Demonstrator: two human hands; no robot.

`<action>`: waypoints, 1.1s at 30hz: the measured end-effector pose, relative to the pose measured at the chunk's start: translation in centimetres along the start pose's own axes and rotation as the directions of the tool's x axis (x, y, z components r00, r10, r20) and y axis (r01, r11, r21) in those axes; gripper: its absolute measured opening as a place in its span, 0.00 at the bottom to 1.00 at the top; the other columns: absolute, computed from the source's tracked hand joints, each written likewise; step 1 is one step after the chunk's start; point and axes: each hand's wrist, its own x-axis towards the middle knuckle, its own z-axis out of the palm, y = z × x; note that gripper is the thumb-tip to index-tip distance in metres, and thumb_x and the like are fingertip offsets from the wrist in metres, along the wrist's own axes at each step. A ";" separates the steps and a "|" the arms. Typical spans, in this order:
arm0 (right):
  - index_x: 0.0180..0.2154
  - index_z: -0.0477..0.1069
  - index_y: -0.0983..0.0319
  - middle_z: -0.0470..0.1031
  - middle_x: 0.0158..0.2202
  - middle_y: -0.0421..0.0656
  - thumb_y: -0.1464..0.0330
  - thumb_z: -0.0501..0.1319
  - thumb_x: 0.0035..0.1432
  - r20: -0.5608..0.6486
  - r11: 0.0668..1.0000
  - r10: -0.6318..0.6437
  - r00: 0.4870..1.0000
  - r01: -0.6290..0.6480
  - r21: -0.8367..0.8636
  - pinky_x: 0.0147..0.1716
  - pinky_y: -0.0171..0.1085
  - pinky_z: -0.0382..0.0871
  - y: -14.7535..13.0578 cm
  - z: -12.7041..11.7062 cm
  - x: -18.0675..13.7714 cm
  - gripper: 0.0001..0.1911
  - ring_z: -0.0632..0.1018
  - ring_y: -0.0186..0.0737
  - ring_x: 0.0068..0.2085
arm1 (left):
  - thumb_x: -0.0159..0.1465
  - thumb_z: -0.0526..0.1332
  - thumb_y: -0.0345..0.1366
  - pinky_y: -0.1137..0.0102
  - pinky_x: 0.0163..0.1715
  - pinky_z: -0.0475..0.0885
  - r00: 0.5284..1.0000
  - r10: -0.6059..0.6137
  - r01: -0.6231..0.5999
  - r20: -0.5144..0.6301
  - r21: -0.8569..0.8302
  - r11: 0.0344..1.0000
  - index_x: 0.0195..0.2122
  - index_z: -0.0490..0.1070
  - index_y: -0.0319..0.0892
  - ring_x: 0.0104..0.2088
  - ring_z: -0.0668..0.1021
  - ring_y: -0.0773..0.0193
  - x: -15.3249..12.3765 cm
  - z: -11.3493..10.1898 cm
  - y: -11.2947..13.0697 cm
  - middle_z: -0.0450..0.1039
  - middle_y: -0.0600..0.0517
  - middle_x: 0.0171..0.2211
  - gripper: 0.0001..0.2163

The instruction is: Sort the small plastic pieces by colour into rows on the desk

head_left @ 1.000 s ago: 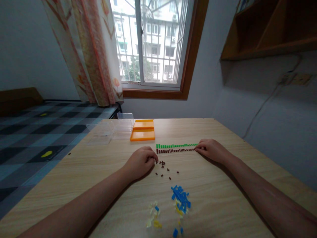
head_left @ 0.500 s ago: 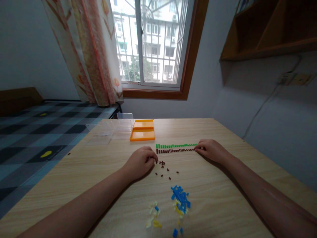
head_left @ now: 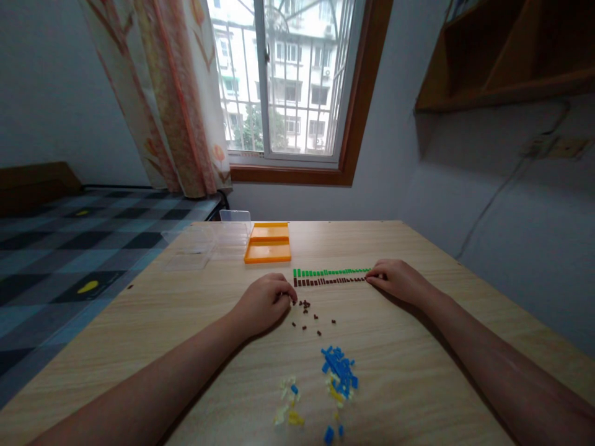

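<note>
In the head view, the left hand lay curled on the table, its fingertips at the loose brown pieces mid-table; whether it gripped one could not be told. The right hand touched the right end of the brown row, its grip likewise unclear. The green row lay just beyond, toward the far edge.

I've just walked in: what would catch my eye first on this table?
Two neat rows of tiny pieces, a green row and a brown row on its near side, cross the middle of the table. The right hand touches their right end; the left hand curls by loose brown pieces near their left end. A blue pile lies nearer the person.
</note>
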 end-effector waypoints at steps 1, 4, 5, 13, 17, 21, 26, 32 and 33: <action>0.38 0.83 0.60 0.80 0.34 0.45 0.66 0.61 0.64 -0.009 1.000 -0.002 1.000 0.002 -0.002 0.34 0.36 0.67 -0.2 -0.2 -0.1 0.11 0.78 0.40 0.34 | 0.57 0.57 0.21 0.69 0.41 0.70 1.000 -0.005 0.005 0.002 0.002 1.000 0.29 0.81 0.43 0.37 0.76 0.61 0.0 0.0 0.0 0.76 0.51 0.32 0.14; 0.37 0.83 0.60 0.80 0.35 0.46 0.66 0.60 0.65 -0.109 1.000 -0.004 0.994 0.004 0.005 0.35 0.36 0.68 -2.2 -0.5 -0.4 0.12 0.78 0.40 0.35 | 0.56 0.57 0.21 0.69 0.41 0.70 1.000 -0.011 0.011 0.003 0.002 1.000 0.30 0.81 0.43 0.38 0.77 0.61 0.0 0.0 0.0 0.76 0.51 0.32 0.14; 0.38 0.82 0.60 0.80 0.35 0.46 0.66 0.60 0.65 -0.173 1.000 0.003 0.985 0.001 0.024 0.35 0.37 0.68 -3.3 -0.4 -0.6 0.12 0.78 0.40 0.35 | 0.56 0.57 0.21 0.69 0.41 0.70 1.000 -0.010 0.010 0.002 0.000 1.000 0.30 0.81 0.43 0.38 0.77 0.61 0.0 0.0 0.0 0.76 0.51 0.32 0.14; 0.42 0.81 0.58 0.80 0.37 0.44 0.67 0.58 0.68 -0.098 0.904 -0.379 0.920 0.391 0.171 0.39 0.37 0.68 -11.9 1.2 -0.8 0.12 0.77 0.39 0.38 | 0.56 0.57 0.22 0.68 0.40 0.70 1.000 -0.018 0.018 -0.014 0.008 1.000 0.30 0.81 0.43 0.37 0.76 0.61 0.1 0.1 0.2 0.76 0.51 0.32 0.13; 0.43 0.81 0.57 0.79 0.38 0.43 0.67 0.59 0.68 -0.044 0.883 -0.433 0.900 0.434 0.181 0.40 0.36 0.68 -12.5 1.7 -0.7 0.11 0.77 0.37 0.38 | 0.57 0.57 0.22 0.68 0.39 0.69 1.000 -0.011 0.012 -0.016 0.016 1.000 0.30 0.81 0.43 0.36 0.76 0.61 0.1 0.1 0.2 0.76 0.50 0.32 0.13; 0.41 0.81 0.57 0.79 0.39 0.42 0.67 0.60 0.67 -0.037 0.884 -0.438 0.898 0.438 0.165 0.40 0.36 0.67 -12.2 1.7 -0.6 0.10 0.77 0.36 0.38 | 0.57 0.58 0.22 0.68 0.40 0.69 1.000 -0.012 0.012 -0.016 0.011 1.000 0.30 0.81 0.43 0.37 0.76 0.61 0.2 0.2 0.1 0.75 0.50 0.32 0.13; 0.33 0.80 0.60 0.78 0.33 0.43 0.71 0.61 0.63 -0.028 0.933 -0.335 0.942 0.336 0.132 0.38 0.36 0.66 -9.7 0.8 -0.8 0.09 0.77 0.38 0.36 | 0.56 0.57 0.21 0.69 0.40 0.69 1.000 -0.018 0.018 -0.014 -0.004 1.000 0.30 0.81 0.43 0.35 0.76 0.62 0.1 0.2 -0.1 0.74 0.51 0.31 0.14; 0.31 0.81 0.59 0.79 0.32 0.41 0.72 0.62 0.56 0.128 0.984 -0.110 0.986 0.089 0.157 0.32 0.33 0.65 -4.6 -0.8 -1.0 0.08 0.77 0.36 0.32 | 0.55 0.57 0.20 0.69 0.40 0.69 1.000 -0.025 0.024 -0.012 -0.016 1.000 0.29 0.81 0.42 0.36 0.76 0.62 0.0 0.1 -0.1 0.75 0.51 0.31 0.14; 0.31 0.81 0.59 0.80 0.32 0.41 0.72 0.62 0.55 0.148 0.987 -0.093 0.985 0.071 0.148 0.31 0.33 0.64 -3.8 -1.1 -1.0 0.09 0.77 0.36 0.31 | 0.55 0.57 0.20 0.69 0.40 0.69 1.000 -0.023 0.023 -0.012 -0.014 1.000 0.29 0.81 0.42 0.36 0.76 0.62 0.0 0.1 -0.1 0.75 0.51 0.31 0.14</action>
